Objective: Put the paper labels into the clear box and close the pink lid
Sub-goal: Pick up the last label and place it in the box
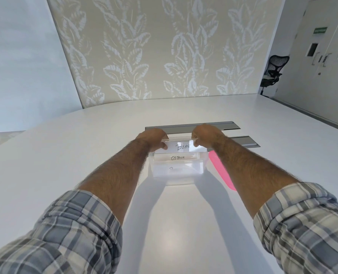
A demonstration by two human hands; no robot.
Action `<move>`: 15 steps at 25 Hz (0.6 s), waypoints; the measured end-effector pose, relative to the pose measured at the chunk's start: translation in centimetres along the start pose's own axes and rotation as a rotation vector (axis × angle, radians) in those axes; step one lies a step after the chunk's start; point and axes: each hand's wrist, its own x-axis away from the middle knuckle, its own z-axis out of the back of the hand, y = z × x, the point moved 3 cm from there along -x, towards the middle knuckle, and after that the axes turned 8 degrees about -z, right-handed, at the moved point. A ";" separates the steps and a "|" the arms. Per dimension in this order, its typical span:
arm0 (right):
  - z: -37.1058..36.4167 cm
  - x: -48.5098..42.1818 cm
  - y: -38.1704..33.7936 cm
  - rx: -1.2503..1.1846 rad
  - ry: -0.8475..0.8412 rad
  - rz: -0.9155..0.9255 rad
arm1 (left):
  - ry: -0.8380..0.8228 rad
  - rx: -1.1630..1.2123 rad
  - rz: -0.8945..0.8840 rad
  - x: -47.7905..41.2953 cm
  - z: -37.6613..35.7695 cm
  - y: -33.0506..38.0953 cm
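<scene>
Plaid sleeves (65, 234) fill the near corners, forearms stretching out over the white tabletop (85, 145). Left hand (154, 138) and right hand (205, 135) each pinch one end of the BEAR label (182, 146), holding it level above the far rim of the clear box (177, 171), mid-tabletop, just short of two grey strips (184, 127). OSTRICH label (177, 158) already lies inside. Pink lid (221, 171) lies off, just beside the box's right wall. Loading step, I'd say: next, lower it flat and loosen both pinches together.
</scene>
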 end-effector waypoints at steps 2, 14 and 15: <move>-0.3 -0.3 0.2 0.000 -0.004 0.005 | 0.001 -0.014 0.001 -0.3 -0.3 0.1; -3.7 -3.3 0.2 0.023 -0.034 0.038 | -0.057 -0.105 0.045 -2.9 -3.1 -1.3; -3.9 -3.6 0.2 0.031 -0.035 0.046 | -0.061 -0.112 0.044 -3.1 -3.4 -1.4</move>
